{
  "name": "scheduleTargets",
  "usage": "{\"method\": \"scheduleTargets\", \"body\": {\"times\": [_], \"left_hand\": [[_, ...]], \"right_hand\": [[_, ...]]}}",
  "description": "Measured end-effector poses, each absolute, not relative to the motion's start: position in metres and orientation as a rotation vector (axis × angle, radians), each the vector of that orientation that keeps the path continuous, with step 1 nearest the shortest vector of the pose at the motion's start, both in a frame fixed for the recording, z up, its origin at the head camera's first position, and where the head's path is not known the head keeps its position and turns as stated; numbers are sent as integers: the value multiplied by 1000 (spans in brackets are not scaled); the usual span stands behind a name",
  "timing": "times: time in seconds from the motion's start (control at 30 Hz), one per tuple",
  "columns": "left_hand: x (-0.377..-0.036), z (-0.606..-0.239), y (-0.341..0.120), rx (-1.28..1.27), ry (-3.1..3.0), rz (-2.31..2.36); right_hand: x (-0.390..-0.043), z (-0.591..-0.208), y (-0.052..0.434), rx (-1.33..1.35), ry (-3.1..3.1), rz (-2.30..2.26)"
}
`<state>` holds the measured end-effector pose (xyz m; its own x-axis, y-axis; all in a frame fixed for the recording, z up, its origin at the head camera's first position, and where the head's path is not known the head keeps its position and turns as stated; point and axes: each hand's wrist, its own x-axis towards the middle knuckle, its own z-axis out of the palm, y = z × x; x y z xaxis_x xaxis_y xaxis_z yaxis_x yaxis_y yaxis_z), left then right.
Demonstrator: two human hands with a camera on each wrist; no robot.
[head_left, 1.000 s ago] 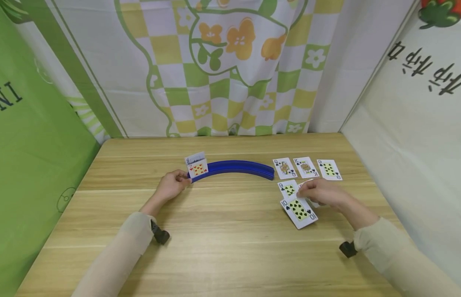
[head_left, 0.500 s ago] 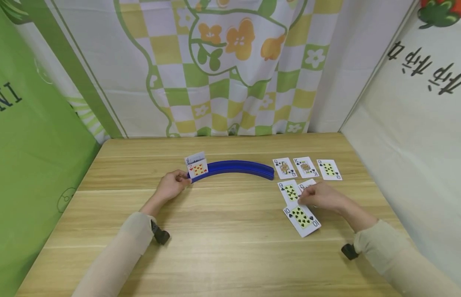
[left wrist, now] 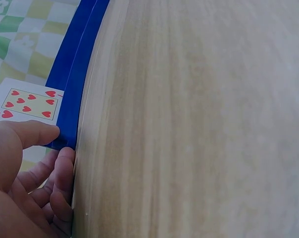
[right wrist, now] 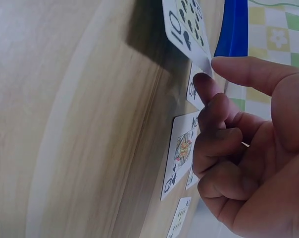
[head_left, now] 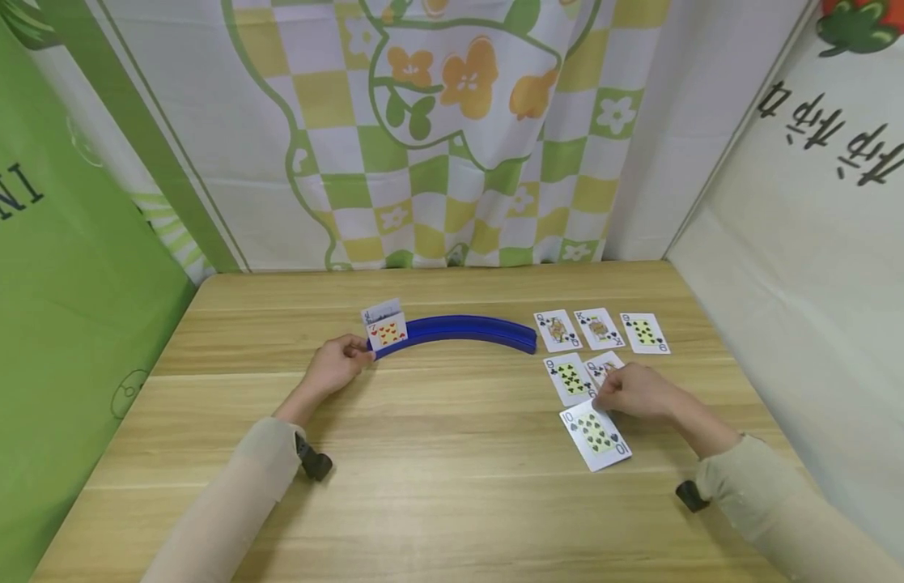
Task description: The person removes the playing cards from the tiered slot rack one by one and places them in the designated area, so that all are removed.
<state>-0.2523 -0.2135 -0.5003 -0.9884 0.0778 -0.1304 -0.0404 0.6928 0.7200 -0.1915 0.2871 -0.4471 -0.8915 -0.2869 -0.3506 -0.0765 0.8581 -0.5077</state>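
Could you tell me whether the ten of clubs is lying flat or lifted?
Lifted: the right hand pinches the ten of clubs by a corner, shadow beneath.

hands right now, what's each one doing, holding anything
Left hand: fingers curled, thumb and fingers holding the end of the blue card rack.
Right hand: pinching a corner of the 10 of clubs card between thumb and forefinger.

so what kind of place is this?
Probably a staged tabletop booth for card play: a light wooden table, patterned fabric backdrops on three sides, a curved blue card rack, and face-up playing cards.
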Motion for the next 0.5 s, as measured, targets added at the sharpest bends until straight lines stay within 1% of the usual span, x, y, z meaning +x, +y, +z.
{"method": "scheduleTargets", "body": {"times": [0.27, 0.5], "left_hand": [[-251, -498, -213, 31, 2756, 1163], [-250, -497, -212, 34, 2760, 1146]], "right_hand": [[-192, -446, 291, -269, 2624, -673], [-193, -440, 291, -273, 2592, -752]]}}
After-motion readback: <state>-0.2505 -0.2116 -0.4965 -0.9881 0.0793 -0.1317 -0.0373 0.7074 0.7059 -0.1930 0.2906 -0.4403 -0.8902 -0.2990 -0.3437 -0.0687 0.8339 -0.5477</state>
